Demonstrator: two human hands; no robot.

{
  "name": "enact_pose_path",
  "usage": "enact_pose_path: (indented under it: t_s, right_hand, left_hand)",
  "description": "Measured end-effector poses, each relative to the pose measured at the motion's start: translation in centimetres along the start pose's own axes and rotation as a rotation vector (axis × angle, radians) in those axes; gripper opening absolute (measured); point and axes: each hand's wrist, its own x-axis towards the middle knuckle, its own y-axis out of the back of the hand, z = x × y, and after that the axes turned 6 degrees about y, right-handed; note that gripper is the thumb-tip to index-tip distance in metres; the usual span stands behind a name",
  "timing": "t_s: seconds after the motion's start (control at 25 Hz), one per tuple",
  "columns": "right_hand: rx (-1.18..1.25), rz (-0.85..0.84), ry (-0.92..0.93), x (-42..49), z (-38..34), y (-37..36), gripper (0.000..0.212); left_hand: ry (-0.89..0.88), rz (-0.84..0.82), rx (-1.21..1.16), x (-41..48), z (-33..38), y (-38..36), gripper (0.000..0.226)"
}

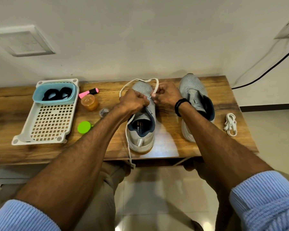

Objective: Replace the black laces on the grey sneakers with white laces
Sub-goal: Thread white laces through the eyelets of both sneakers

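Head view: right hand (167, 97) pinched white lace (140, 80) at sneaker (142, 129) eyelets, left hand (134, 102) gripped sneaker; threading judged underway, pull-through next.

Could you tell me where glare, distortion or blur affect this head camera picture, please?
Head view: pale glare lies on the table beside the sneaker being laced; the wide lens bows the table's edges and stretches the forearms; the blue sleeves look soft.

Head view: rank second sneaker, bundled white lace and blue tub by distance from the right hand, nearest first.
1. Second sneaker, just to the right of the right hand.
2. Bundled white lace, near the right edge of the table.
3. Blue tub, far left, in the white basket.
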Motion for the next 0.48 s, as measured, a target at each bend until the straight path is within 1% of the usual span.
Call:
enact_pose_path:
  t_s: [0.08,0.2,0.48]
  right_hand:
    - [-0.043,0.034,-0.001,-0.03,0.16,-0.14,0.008]
    - [-0.117,0.075,0.023,0.16,0.22,-0.69,0.005]
    - [-0.152,0.112,0.009,0.32,-0.08,-0.71,0.007]
  left_hand:
    - [0.001,-0.008,-0.014,0.02,-0.06,0.02,0.012]
    - [0.017,-0.032,-0.051,0.04,-0.11,0.15,0.014]
    - [0.057,-0.06,-0.12,-0.11,-0.02,-0.14,0.015]
